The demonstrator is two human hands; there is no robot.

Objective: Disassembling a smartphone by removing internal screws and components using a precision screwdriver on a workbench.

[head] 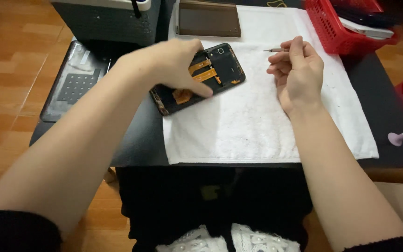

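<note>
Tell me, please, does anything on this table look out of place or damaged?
The phone under the left hand lies askew, half off the white towel, its back cover gone and orange ribbon cables exposed. It looks opened rather than broken.
</note>
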